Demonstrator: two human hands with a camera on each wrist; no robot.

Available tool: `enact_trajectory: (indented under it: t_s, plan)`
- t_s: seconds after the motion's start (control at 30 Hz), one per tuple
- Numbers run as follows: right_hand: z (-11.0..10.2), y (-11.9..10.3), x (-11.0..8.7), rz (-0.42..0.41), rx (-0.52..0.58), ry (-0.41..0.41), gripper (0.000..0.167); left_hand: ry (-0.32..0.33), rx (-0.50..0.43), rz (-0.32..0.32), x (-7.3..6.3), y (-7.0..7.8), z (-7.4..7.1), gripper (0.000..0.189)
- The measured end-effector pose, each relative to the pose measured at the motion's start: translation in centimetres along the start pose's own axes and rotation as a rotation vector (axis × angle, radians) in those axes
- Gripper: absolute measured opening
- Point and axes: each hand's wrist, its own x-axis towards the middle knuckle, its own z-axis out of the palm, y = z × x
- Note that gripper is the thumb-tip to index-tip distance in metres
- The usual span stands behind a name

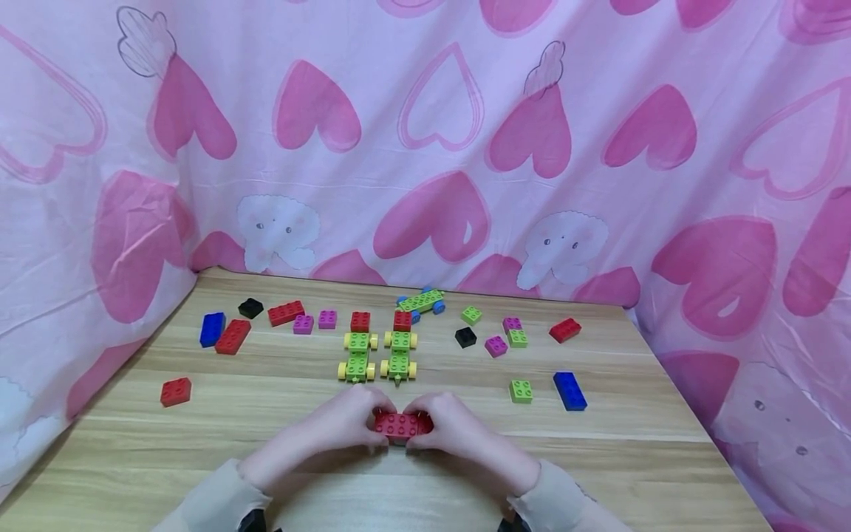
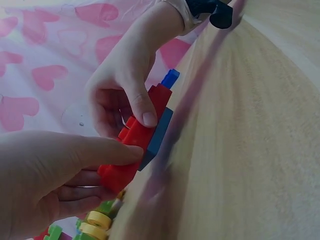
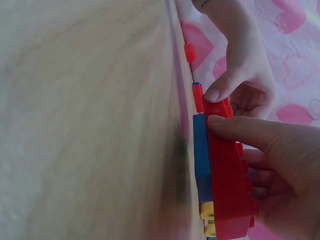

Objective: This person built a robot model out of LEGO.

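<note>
My left hand (image 1: 349, 420) and right hand (image 1: 448, 423) meet near the front middle of the table, pinching a row of red building bricks (image 1: 397, 425) from both ends. Studs face up on the row; in the head view its right end is partly hidden by fingers. Beneath the red row, a blue brick (image 3: 202, 155) shows in the right wrist view. In the left wrist view, my left thumb presses the side of the red bricks (image 2: 134, 140), and the right thumb presses further along the same side.
Beyond the hands stand two green wheeled cars (image 1: 357, 358) (image 1: 400, 357) with red bricks at their far ends. A green car with blue wheels (image 1: 422, 301) is further back. Loose bricks lie both sides, including a red one (image 1: 176, 392) and a blue one (image 1: 569, 391). A heart-patterned cloth (image 1: 425, 214) borders the table.
</note>
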Motion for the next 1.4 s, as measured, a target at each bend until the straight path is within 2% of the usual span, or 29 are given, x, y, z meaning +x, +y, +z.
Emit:
enact_trajectory:
  t_s: [0.17, 0.33, 0.57, 0.73, 0.83, 1.07, 1.2, 1.4]
  plan:
    - [-0.4, 0.0, 0.1, 0.022, 0.039, 0.027, 0.039, 0.012, 0.016, 0.025, 0.1, 0.2, -0.8, 0.034]
    - [-0.9, 0.1, 0.3, -0.001, 0.091, 0.056, 0.035, 0.022, 0.021, 0.039, 0.2, 0.2, -1.6, 0.034]
    - [-2.0, 0.1, 0.6, -0.02, 0.078, 0.076, 0.035, 0.035, 0.041, 0.004, 0.4, 0.2, -2.4, 0.038]
    - [-2.6, 0.1, 0.7, -0.033, 0.08, 0.089, 0.035, 0.054, 0.015, 0.01, 0.3, 0.3, -2.8, 0.041]
    - [-2.9, 0.1, 0.7, -0.045, 0.072, 0.102, 0.034, 0.08, 0.017, 0.038, 0.3, 0.2, -3.0, 0.044]
    - [-3.3, 0.5, 0.7, -0.009, 0.076, 0.097, 0.036, 0.186, 0.014, 0.168, 0.5, -0.8, -4.2, 0.044]
    - [-3.6, 0.7, 0.6, 0.006, 0.076, 0.098, 0.039, 0.283, 0.01, 0.164, 0.5, -1.7, -5.4, 0.041]
    - [-4.1, 0.7, 0.4, 0.007, 0.077, 0.11, 0.039, 0.462, 0.082, 0.134, 0.8, -3.5, -6.7, 0.042]
